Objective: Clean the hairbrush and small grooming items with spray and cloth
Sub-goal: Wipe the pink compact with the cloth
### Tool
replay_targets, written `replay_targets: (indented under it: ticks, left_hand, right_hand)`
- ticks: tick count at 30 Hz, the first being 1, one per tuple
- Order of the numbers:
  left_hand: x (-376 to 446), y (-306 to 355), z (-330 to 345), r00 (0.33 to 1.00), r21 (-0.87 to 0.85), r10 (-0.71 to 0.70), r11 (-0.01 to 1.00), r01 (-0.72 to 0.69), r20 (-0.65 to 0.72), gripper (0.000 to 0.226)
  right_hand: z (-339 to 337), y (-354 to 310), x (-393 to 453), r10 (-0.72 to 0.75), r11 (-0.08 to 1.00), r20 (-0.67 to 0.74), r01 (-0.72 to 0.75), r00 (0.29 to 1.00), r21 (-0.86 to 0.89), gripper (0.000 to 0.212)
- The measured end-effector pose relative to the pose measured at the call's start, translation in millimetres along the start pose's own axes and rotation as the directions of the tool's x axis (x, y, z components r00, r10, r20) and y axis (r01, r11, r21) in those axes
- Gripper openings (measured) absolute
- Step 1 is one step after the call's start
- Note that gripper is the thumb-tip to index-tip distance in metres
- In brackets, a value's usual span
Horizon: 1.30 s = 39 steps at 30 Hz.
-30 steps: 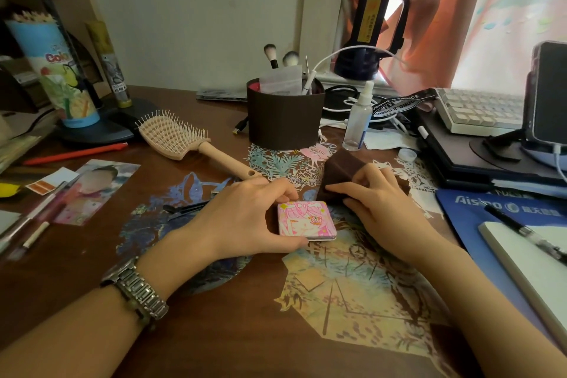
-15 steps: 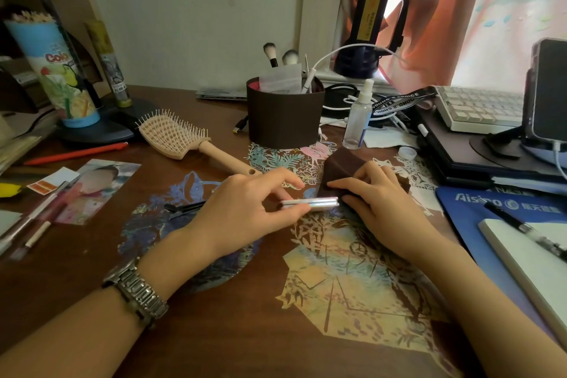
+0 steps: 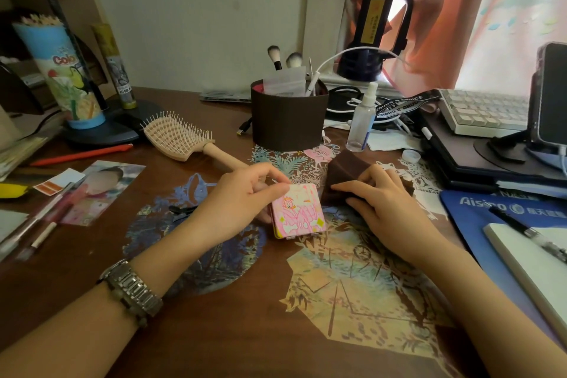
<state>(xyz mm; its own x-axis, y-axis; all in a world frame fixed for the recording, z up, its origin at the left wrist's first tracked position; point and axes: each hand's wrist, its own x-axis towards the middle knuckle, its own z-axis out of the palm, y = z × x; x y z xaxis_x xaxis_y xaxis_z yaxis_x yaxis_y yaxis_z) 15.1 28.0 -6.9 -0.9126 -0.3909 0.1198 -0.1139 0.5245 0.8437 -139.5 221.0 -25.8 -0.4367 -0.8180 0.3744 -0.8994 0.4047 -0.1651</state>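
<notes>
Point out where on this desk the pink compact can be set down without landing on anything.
Freest: the bare brown desk along the near edge, between the two forearms. A smaller patch lies between the photo and the hairbrush. Crowded: behind the pink compact, around the brown holder and spray bottle, and the right side with the notebook.

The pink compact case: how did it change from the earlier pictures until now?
The left hand turned the pink compact case over: flat at first, then on edge, now flat again with another printed face up. Its grip on the case was kept. The right hand stayed on the brown cloth; the hairbrush and spray bottle did not move.
</notes>
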Motion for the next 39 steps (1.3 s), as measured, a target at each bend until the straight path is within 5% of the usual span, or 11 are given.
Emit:
replay_targets:
  ticks: [3, 10, 28, 39]
  left_hand:
    - [2, -4, -3, 0.996, -0.019, -0.083, 0.996, 0.084, 0.030, 0.014]
    - [-2, -1, -6, 0.983, 0.328, -0.106, 0.943, 0.050, 0.153, 0.080]
    - [-1, -1, 5, 0.982, 0.435, 0.054, 0.891, -0.129, 0.180, 0.083]
    - [-2, -5, 12, 0.995, 0.301, 0.037, 0.952, -0.063, 0.094, 0.094]
  right_hand:
    - [1, 1, -1, -0.004, 1.000, -0.013, 0.004, 1.000, -0.006, 0.033]
    - [0, 0, -1, 0.006, 1.000, -0.002, -0.006, 1.000, 0.000, 0.033]
    - [-2, -12, 5, 0.046, 0.982, -0.034, -0.039, 0.998, 0.183, 0.030]
    - [-3, -14, 5, -0.057, 0.994, 0.172, 0.041, 0.983, 0.097, 0.042]
